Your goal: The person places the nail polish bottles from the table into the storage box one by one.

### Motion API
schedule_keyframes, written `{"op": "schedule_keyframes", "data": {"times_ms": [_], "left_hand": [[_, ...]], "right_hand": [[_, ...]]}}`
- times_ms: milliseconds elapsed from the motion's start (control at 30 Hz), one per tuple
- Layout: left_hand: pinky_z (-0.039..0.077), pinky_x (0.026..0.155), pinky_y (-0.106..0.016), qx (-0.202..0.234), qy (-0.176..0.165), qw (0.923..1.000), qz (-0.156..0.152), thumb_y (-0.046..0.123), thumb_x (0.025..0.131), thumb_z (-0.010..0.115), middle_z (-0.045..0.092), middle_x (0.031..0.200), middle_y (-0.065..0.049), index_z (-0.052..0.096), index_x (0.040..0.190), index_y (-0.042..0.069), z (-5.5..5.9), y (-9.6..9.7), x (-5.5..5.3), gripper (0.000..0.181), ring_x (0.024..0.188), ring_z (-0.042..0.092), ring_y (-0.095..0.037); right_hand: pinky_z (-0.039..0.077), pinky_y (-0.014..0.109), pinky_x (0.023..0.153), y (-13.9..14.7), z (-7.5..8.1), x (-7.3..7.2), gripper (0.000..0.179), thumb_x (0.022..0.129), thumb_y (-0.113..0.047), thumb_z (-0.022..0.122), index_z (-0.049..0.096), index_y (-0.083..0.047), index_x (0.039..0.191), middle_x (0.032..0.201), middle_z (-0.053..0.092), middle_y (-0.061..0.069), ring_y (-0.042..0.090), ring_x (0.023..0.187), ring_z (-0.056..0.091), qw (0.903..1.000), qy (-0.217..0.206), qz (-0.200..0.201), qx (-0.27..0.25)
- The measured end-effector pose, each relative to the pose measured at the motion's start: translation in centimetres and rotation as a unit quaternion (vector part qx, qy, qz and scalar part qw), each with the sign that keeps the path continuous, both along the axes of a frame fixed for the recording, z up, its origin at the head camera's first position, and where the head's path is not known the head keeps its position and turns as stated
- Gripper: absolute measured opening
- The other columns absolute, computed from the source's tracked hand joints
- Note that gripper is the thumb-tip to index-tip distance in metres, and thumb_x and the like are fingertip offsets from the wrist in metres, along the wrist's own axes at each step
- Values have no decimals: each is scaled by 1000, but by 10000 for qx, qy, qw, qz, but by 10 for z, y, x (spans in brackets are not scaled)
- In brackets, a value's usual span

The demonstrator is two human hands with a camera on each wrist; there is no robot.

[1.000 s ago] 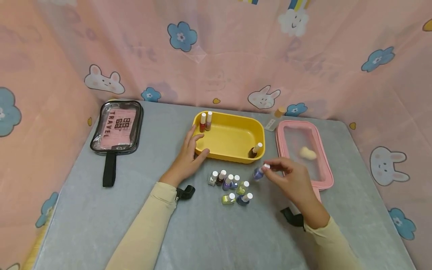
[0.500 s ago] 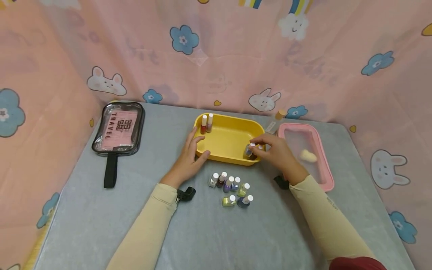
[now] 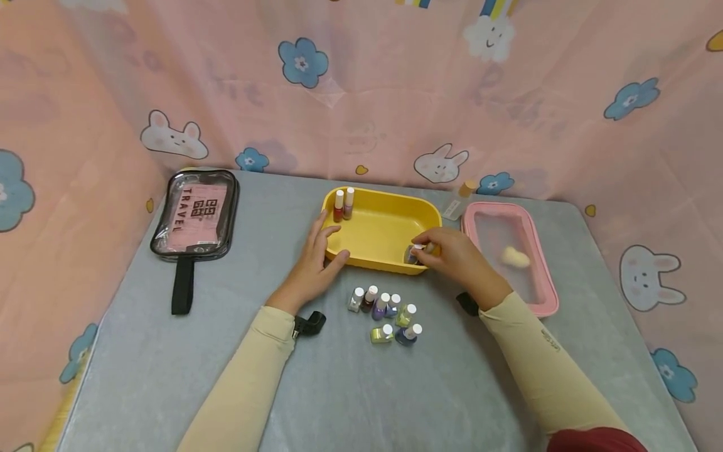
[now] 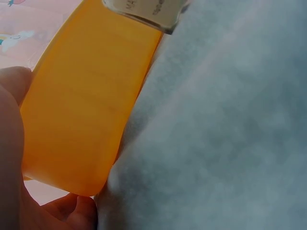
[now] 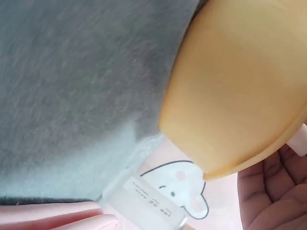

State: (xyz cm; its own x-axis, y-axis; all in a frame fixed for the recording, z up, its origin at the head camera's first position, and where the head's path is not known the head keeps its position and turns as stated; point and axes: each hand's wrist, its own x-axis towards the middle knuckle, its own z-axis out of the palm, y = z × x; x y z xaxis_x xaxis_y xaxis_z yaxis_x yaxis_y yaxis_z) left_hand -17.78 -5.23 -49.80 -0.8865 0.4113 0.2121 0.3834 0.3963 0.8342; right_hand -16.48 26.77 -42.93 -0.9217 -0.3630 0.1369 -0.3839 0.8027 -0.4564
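My right hand (image 3: 454, 256) pinches a small nail polish bottle (image 3: 411, 255) with a white cap, inside the near right corner of a yellow basket (image 3: 390, 196). Its fingers partly cover the bottle; another one beside it is mostly hidden. At the basket's left end, my left hand (image 3: 307, 267) rests against the near corner with fingers spread, touching rim and side. A red nail polish bottle (image 3: 338, 207) and a pale pink one (image 3: 348, 204) stand in the far left corner. In the right wrist view, the basket's outer wall (image 5: 235, 91) hides the held bottle.
Several nail polish bottles (image 3: 380, 307) cluster in front of the basket. A pink-rimmed clear case (image 3: 490, 235) lies at the right, near a clear bottle (image 3: 456, 206) with a tan cap. A black-edged clear travel pouch (image 3: 194, 213) lies at the left.
My right hand has carried the nail polish bottle from the table over the rim, leftward into the basket's near right corner, then lowered it slightly. My left hand has stayed at the basket.
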Motion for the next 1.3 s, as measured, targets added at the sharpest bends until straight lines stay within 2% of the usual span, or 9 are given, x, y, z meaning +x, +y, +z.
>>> {"op": "schedule_keyframes", "data": {"times_ms": [167, 333, 400, 500, 633, 867, 1000, 1167, 1300], "left_hand": [[18, 127, -55, 17, -8, 10000, -11, 38, 110, 54, -2, 177, -5, 38, 157, 3, 0, 0, 0, 61, 161, 9, -31], [18, 127, -56, 33, 31, 10000, -4, 37, 109, 56, -2, 177, -7, 38, 157, 4, 1, 1, 0, 60, 161, 10, -32], [18, 127, -55, 29, 20, 10000, -5, 37, 109, 56, -2, 177, -6, 38, 157, 4, 1, 2, 0, 60, 161, 10, -32], [17, 127, -55, 6, 3, 10000, -33, 37, 109, 55, -2, 177, -6, 38, 157, 4, 1, 2, 1, 60, 161, 9, -31], [17, 127, -54, -15, -24, 10000, -39, 38, 110, 54, -3, 177, -5, 37, 157, 5, 2, 2, 1, 60, 161, 7, -30], [17, 127, -54, -43, -51, 10000, -4, 39, 110, 53, -3, 177, -4, 36, 158, 6, 4, 0, 1, 61, 161, 7, -28], [17, 127, -53, -48, -23, 10000, 4, 39, 110, 54, -3, 177, -5, 37, 158, 6, 2, -1, 0, 61, 161, 8, -28], [17, 127, -54, -51, 18, 10000, -22, 40, 109, 54, -3, 177, -6, 37, 158, 5, 1, 0, 0, 62, 161, 8, -29], [17, 127, -55, -22, 13, 10000, -20, 41, 110, 53, -3, 177, -5, 37, 158, 5, 0, 1, 0, 62, 161, 8, -30]], "right_hand": [[55, 51, 97, -3, 12, 20, 39, 92, -17, 85, 75, -1, 125, 120, 73, 15, 33, 107, 67, 9973, 417, -317, -523], [52, 29, 102, -12, 23, 69, 37, 84, -3, 88, 78, -4, 119, 118, 76, 8, 24, 112, 68, 9783, 1055, -124, -1776], [50, 22, 101, -16, 20, 92, 37, 80, 0, 89, 79, -5, 116, 115, 76, 7, 20, 109, 69, 9715, 1096, 107, -2099], [49, 20, 101, -19, 8, 121, 32, 84, -12, 91, 80, -7, 113, 112, 76, 6, 17, 108, 69, 9666, 1113, 289, -2293], [51, 17, 93, -23, -10, 143, 31, 90, -30, 88, 80, -8, 111, 109, 76, 7, 19, 102, 69, 9657, 1129, 275, -2322], [55, 20, 78, -31, -31, 146, 39, 70, 2, 97, 81, -10, 103, 100, 77, 2, 18, 86, 69, 9663, 1006, 49, -2368], [55, 22, 73, -35, -30, 148, 32, 73, 2, 95, 81, -14, 97, 95, 76, -4, 12, 81, 67, 9683, 783, -228, -2360], [53, 19, 69, -25, 13, 137, 23, 78, 5, 91, 80, -9, 93, 87, 75, -4, 8, 77, 65, 9592, 485, -976, -2610], [53, 18, 71, -6, 60, 91, 14, 88, -10, 89, 80, -4, 97, 87, 76, -3, 12, 80, 65, 9484, 483, -1726, -2614]]}}
